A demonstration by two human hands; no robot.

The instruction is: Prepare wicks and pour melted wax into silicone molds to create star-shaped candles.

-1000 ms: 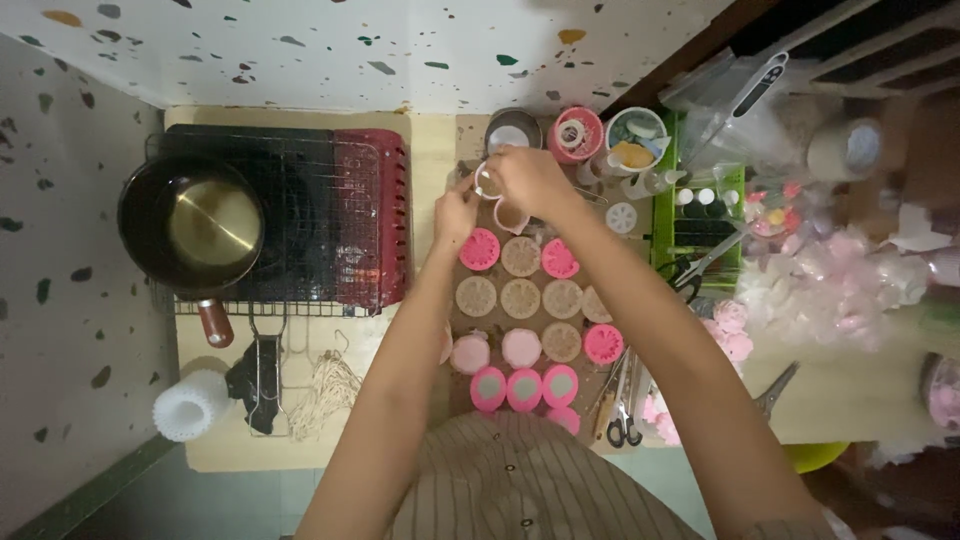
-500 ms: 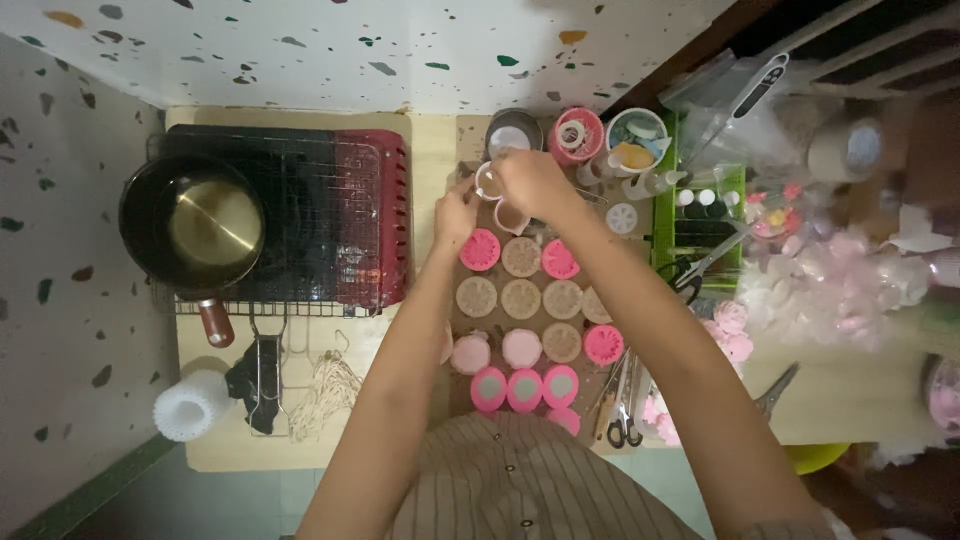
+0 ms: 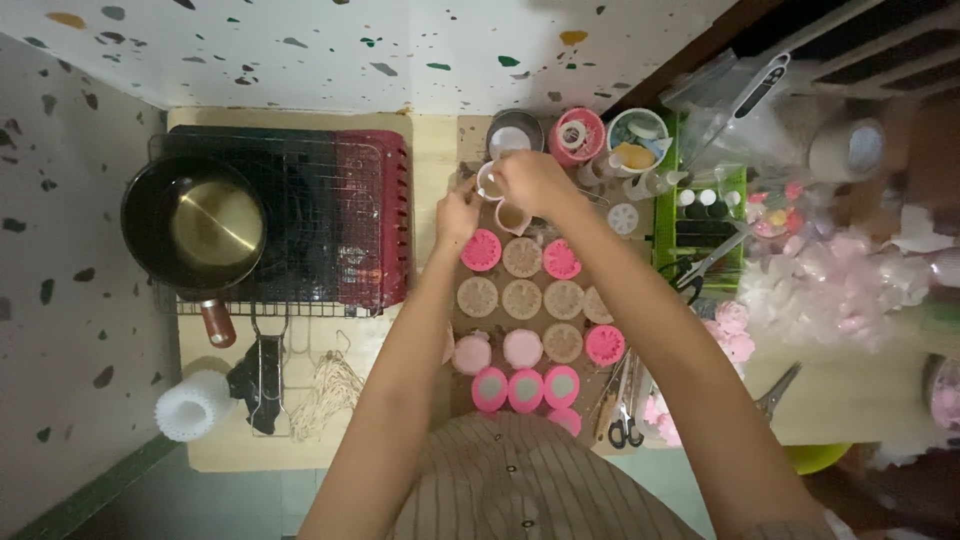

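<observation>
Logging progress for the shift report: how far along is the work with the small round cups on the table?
Done: several cups in the grid look filled, tan or pale pink. In hand: both hands are at the far end, the right hand on a small white cup, the left hand beside it; another small cup sits just below. Left: the pink cups nearest the person show grey insides, seemingly unfilled.

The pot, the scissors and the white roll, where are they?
pot [image 3: 205,225]: head view, on its shiny inside bottom.
scissors [image 3: 626,425]: head view, on the dark handles.
white roll [image 3: 192,405]: head view, on its top.
</observation>
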